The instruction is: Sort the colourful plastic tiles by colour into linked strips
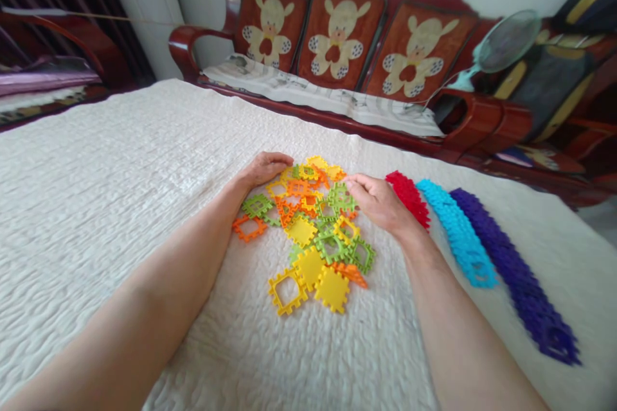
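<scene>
A loose pile of plastic interlocking tiles with notched edges lies on the quilted cover in front of me, mixing yellow tiles (301, 231), orange tiles (249, 228) and green tiles (361, 254). Some are solid and others have cut-out middles. My left hand (267, 167) rests at the far left edge of the pile, fingers stretched out and holding nothing that I can see. On the right side, my right hand (373, 198) pinches a green interlocking tile (340, 196) between thumb and fingers, its tip partly over the pile.
Right of the pile lie a red row of tiles (409, 198), a light-blue row (456, 231) and a long purple row (515, 276). Behind the quilted cover (120, 160) stands a wooden sofa (332, 122) with bear-patterned cushions; a small fan (509, 42) is at its right.
</scene>
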The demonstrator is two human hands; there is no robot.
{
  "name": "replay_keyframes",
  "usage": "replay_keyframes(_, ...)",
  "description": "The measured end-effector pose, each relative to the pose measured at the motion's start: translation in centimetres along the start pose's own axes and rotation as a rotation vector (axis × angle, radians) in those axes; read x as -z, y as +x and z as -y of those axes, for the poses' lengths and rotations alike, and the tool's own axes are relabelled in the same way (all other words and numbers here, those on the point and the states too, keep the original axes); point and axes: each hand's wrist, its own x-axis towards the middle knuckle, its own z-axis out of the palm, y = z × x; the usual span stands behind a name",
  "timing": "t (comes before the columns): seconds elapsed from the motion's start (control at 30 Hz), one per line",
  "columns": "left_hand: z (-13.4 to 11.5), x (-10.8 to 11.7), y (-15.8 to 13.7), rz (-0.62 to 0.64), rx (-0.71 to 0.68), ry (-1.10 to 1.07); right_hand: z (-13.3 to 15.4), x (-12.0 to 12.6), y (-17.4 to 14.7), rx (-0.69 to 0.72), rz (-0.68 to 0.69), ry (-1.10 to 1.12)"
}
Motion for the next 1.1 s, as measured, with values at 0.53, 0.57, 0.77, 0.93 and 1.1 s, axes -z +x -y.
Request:
replay_keyframes(0.53,-0.6,0.0,-0.3,-0.009,0.036,-0.005,-3.6,1.9,-0.2,-0.161,0.225,-0.518)
replay_keyframes(0.57,-0.5,0.0,-0.3,-0.005,0.032,0.002,-3.7,1.9,-0.2,-0.163,0.231,-0.538)
replay_keyframes(0.77,-0.2,0.0,-0.2,0.002,0.027,0.0,-0.7,0.9,-0.7,0.106,0.148,-0.443)
replay_keyframes(0.93,-0.4,0.0,-0.2,-0.005,0.04,0.015,0.7,-1.6,-1.2,0.229,0.248,-0.384)
replay_keyframes(1.1,-0.8,-0.1,-0.5,-0.003,0.062,0.011,0.0,-2.8,-1.1,0.263,0.24,-0.42)
